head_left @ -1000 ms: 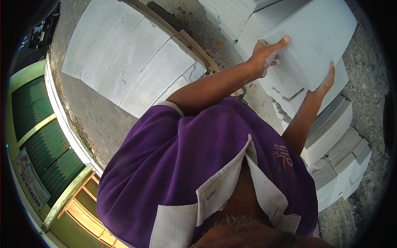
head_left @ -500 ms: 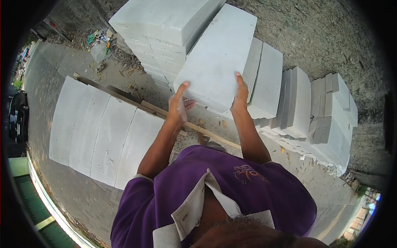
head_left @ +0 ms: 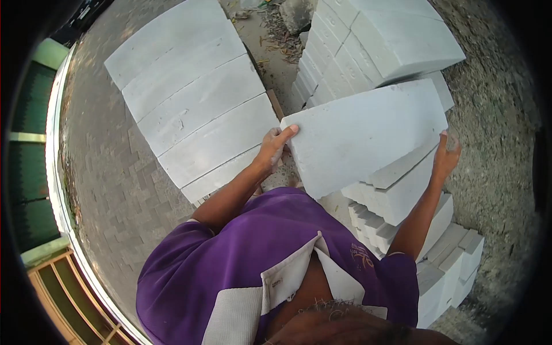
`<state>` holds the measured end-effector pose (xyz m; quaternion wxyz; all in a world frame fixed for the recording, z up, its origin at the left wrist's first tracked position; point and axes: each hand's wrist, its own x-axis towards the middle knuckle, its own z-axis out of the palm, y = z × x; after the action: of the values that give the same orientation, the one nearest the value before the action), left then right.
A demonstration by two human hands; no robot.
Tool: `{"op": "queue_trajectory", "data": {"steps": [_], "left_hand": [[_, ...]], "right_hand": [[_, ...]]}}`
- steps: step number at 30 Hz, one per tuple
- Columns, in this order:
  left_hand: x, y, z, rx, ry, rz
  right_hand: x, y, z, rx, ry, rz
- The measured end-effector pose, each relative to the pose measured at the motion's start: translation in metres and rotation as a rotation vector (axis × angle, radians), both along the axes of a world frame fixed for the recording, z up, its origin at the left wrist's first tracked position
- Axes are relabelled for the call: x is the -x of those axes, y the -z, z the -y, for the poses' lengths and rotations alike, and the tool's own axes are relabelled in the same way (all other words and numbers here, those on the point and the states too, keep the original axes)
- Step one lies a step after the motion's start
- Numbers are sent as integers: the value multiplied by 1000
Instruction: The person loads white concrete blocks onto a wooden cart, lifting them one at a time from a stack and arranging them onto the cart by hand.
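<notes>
A large pale block (head_left: 368,135) is held between my two hands, its broad face up. My left hand (head_left: 275,146) grips its left end, with the thumb on the top face near the corner. At the right end my right hand (head_left: 447,154) is closed on the block's edge, its thumb against the near right corner. The block lies slanted over the stacked blocks (head_left: 397,198) on the right, and hides part of them. Whether its underside touches them I cannot tell. To the left of my left hand is a row of pale blocks (head_left: 195,92) set side by side.
A taller stack of blocks (head_left: 402,37) rises at the upper right beside a rough wall (head_left: 494,115). More blocks (head_left: 451,270) stand at the lower right. Grey paving (head_left: 109,167) and green shutters (head_left: 37,149) are on the left. A rock (head_left: 296,14) lies at the top.
The held block has come away from the tall stack and turned from lengthwise to crosswise. My hands are farther apart, at its two ends. The view has also turned.
</notes>
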<state>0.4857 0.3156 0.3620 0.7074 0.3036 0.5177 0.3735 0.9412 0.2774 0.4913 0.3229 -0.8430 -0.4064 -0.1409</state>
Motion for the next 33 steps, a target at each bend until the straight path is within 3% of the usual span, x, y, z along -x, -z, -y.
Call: {"op": "queue_trajectory", "data": {"steps": [2, 4, 6, 8, 10, 13, 15, 16, 18, 20, 25, 28, 33], "left_hand": [[-2, 5, -9, -27, -38, -8], [-5, 9, -6, -4, -39, 5], [-8, 28, -3, 1, -106, 1], [-12, 42, 1, 17, -130, 44], [-18, 57, 6, 27, -169, 87], [-23, 94, 4, 42, -228, 185], [-30, 78, 2, 70, -247, 303], [-32, 72, 4, 143, -266, 426], [-34, 76, 2, 133, -244, 424], [-38, 98, 3, 140, -256, 496], [-39, 101, 1, 261, -324, 564], [-14, 98, -6, 247, -354, 480], [66, 84, -5, 245, -343, 349]], "right_hand": [[-88, 16, -50, 185, 23, 213], [-121, 16, -87, 416, -39, 231], [-157, 31, -111, 534, -216, 57], [-213, 22, -134, 666, -402, -326], [-201, 5, -129, 586, -561, -593], [-220, 20, -122, 459, -634, -744], [-230, 27, -122, 465, -620, -980], [-231, 24, -126, 461, -629, -970], [-202, 6, -120, 402, -656, -1338], [-216, 18, -135, 431, -655, -1347], [-204, 8, -137, 468, -677, -1329], [-143, -7, -115, 487, -706, -1125], [-45, -19, -74, 418, -608, -1184]]}}
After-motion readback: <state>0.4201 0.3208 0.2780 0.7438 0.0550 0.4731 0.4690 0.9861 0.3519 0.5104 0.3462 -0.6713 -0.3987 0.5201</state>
